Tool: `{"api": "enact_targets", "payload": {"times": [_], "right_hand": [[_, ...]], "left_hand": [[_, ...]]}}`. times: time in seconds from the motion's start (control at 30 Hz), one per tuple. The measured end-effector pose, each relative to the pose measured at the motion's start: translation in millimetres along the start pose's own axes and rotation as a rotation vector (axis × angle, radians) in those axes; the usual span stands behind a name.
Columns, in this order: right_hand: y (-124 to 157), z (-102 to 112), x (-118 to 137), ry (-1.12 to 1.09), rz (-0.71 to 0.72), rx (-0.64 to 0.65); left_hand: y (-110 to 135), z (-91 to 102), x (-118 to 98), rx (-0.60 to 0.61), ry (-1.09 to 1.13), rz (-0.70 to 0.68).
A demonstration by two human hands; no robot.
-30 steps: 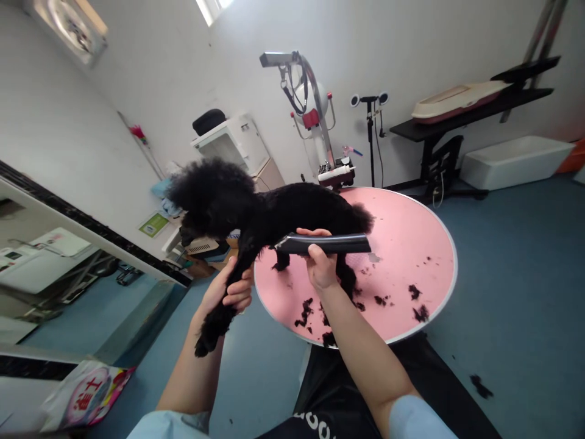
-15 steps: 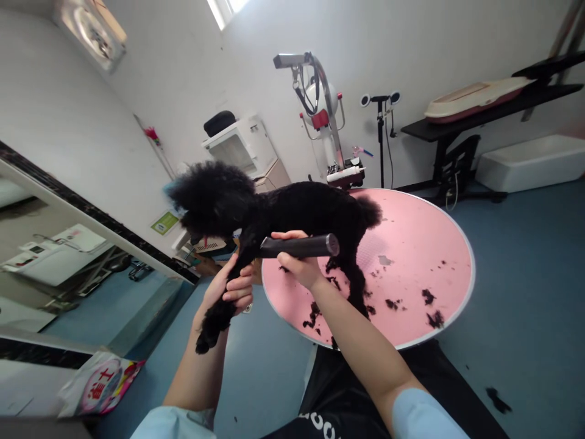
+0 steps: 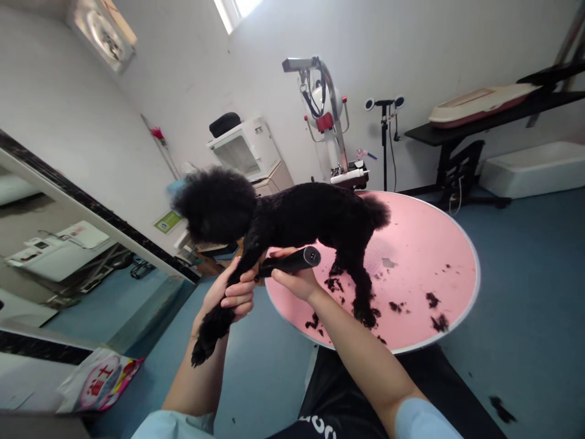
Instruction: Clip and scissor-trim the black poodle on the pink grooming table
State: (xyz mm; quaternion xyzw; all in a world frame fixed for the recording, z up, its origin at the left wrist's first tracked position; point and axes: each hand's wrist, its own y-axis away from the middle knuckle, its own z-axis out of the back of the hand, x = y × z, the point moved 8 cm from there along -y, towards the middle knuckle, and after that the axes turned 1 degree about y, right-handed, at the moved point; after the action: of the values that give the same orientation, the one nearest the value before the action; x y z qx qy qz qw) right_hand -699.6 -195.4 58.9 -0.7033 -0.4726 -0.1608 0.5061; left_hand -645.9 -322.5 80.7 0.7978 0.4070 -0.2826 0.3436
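Note:
A small black curly dog (image 3: 292, 219) stands on a round pink table (image 3: 425, 256), head to the left. My left hand (image 3: 233, 291) is closed around its front leg, stretched out past the table's edge with the paw hanging below. My right hand (image 3: 295, 279) grips a black clipper (image 3: 292, 261), held level under the dog's chest where the raised leg joins the body. Clumps of cut black fur (image 3: 434, 311) lie on the pink top.
A large mirror (image 3: 68, 262) leans at the left wall. A printed bag (image 3: 98, 381) lies at the lower left. A white cabinet (image 3: 247, 152), a stand dryer (image 3: 326, 116), a black bench (image 3: 479, 122) and a white tub (image 3: 530, 167) line the back wall. Blue floor with fur scraps.
My right hand has drawn the clipper leftward along the dog's underside, from the belly toward the chest and raised leg. My left hand keeps hold of the leg.

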Motion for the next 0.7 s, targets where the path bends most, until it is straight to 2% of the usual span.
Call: {"api": "enact_targets", "payload": {"times": [0.1,0.17,0.2,0.27,0.33,0.37,0.43,0.53,0.57,0.63,0.7], "right_hand": [[7,20,16,-0.040,0.122,-0.207],[5,26,31,-0.087,0.196,-0.274],[1,23,35,-0.091,0.201,-0.255],[-8,11,33,-0.050,0.149,-0.127],[-12,-1,20,-0.002,0.060,0.004],[-11,-2,11,0.006,0.025,0.021],[-8,8,-3,-0.061,-0.004,-0.092],[0,32,-24,-0.370,-0.061,-0.408],[0,32,-30,-0.467,-0.099,-0.448],[-4,19,-38,-0.581,-0.184,-0.380],[-8,0,-41,-0.614,-0.254,-0.212]], "left_hand": [[1,1.2,3,-0.007,0.008,0.026],[2,0.0,3,0.002,0.016,0.023],[1,-0.6,2,0.005,0.021,0.017],[1,-1.7,0,0.014,0.030,0.004],[1,-2.8,-1,0.033,0.033,0.001],[1,-3.0,-1,0.044,0.034,0.003],[1,-2.8,0,0.058,0.033,0.015],[1,-1.8,3,0.054,0.038,0.036],[1,-1.9,4,0.051,0.040,0.038],[0,-2.9,6,0.046,0.048,0.042],[1,-4.5,7,0.052,0.066,0.050]]}}
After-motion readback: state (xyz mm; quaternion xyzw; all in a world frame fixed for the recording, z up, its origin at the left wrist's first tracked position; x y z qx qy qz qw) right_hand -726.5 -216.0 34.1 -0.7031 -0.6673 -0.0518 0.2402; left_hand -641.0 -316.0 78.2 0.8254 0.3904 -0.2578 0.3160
